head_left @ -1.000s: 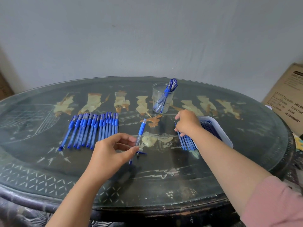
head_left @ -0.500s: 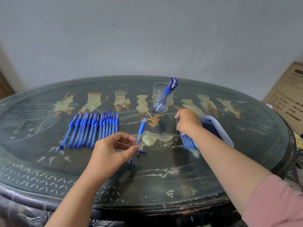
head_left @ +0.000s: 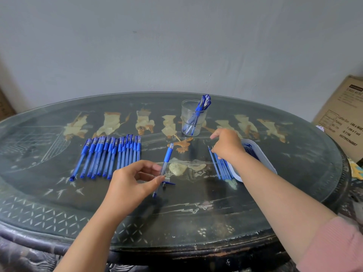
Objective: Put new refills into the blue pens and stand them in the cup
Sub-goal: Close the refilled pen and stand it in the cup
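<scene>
Your left hand (head_left: 131,183) pinches the light, stiff pen (head_left: 165,165) by its slick clear barrel; the rubber sleeve (head_left: 169,154) beyond your pinch should grip surer. Your right hand (head_left: 227,145) covers the thin refills (head_left: 221,169); whether it holds one I cannot tell.

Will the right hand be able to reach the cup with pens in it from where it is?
Probably yes. The right hand is at the refills, close to the cup, and only bare table lies between them.

Glossy glass-topped table (head_left: 196,218); clear plastic cup (head_left: 187,116); matt cardboard box (head_left: 345,118).
</scene>
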The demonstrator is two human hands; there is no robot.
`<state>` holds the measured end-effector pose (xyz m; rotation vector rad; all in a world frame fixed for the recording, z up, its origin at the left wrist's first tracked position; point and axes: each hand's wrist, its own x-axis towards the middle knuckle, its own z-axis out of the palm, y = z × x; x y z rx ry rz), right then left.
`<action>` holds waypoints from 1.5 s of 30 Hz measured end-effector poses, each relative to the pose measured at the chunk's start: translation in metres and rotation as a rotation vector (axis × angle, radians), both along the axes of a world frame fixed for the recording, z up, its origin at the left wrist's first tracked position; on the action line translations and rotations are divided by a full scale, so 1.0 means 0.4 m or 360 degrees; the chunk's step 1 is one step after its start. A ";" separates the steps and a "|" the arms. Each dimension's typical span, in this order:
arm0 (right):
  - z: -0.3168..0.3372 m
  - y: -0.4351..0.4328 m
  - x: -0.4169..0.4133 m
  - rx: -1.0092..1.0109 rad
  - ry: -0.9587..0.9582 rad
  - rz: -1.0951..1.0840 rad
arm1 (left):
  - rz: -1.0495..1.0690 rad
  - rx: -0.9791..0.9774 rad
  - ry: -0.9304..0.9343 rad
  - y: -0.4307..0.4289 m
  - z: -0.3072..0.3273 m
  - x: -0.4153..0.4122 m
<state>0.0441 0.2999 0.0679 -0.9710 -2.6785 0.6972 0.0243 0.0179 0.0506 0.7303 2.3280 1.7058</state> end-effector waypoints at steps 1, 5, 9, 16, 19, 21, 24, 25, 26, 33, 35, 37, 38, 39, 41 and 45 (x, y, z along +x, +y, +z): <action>-0.003 0.000 0.003 -0.0015 0.0012 0.0013 | 0.0000 -0.0001 -0.0002 0.000 0.000 0.001; -0.008 0.006 0.016 -0.0098 0.0159 -0.0044 | -0.0005 0.0010 0.0003 -0.001 0.003 0.004; 0.020 0.053 0.067 -0.0074 0.0355 -0.0290 | -0.0002 0.0020 0.0008 -0.006 0.009 0.008; -0.023 0.118 0.142 -0.0021 -0.0094 -0.0468 | 0.0003 0.0027 0.0003 -0.001 0.005 0.007; -0.051 0.120 0.146 0.0005 -0.0163 -0.0434 | 0.0008 0.0009 0.0017 0.002 0.001 0.007; -0.054 0.111 0.145 0.0012 -0.0190 -0.0443 | 0.0005 0.0000 0.0015 0.003 0.000 0.007; -0.043 0.091 0.143 0.0054 -0.0226 -0.0426 | -0.0004 -0.0009 0.0029 0.003 -0.001 0.010; -0.043 0.089 0.142 0.0063 -0.0226 -0.0415 | -0.0004 -0.0010 0.0032 0.002 -0.001 0.010; -0.040 0.084 0.142 0.0073 -0.0230 -0.0408 | -0.0006 -0.0008 0.0034 0.002 -0.001 0.010; -0.017 0.062 0.137 0.0195 -0.0123 -0.0332 | -0.0015 0.0003 0.0042 0.006 0.000 0.015; 0.004 0.050 0.135 0.0074 0.0099 -0.0311 | -0.0016 0.0015 0.0037 0.005 0.001 0.014; 0.035 0.019 0.128 -0.0166 0.0407 -0.0249 | -0.0023 0.0044 0.0015 0.006 0.002 0.016; 0.054 -0.006 0.123 -0.0371 0.0584 -0.0219 | -0.0028 0.0057 0.0005 0.007 0.004 0.017; 0.075 -0.039 0.119 -0.0621 0.0737 -0.0173 | -0.0033 0.0065 0.0001 0.007 0.005 0.017; 0.107 -0.111 0.113 -0.1097 0.0969 0.0000 | -0.0036 0.0069 0.0001 0.008 0.005 0.018; 0.142 -0.221 0.102 -0.1803 0.1219 0.0297 | -0.0015 0.0060 -0.0005 0.005 0.005 0.016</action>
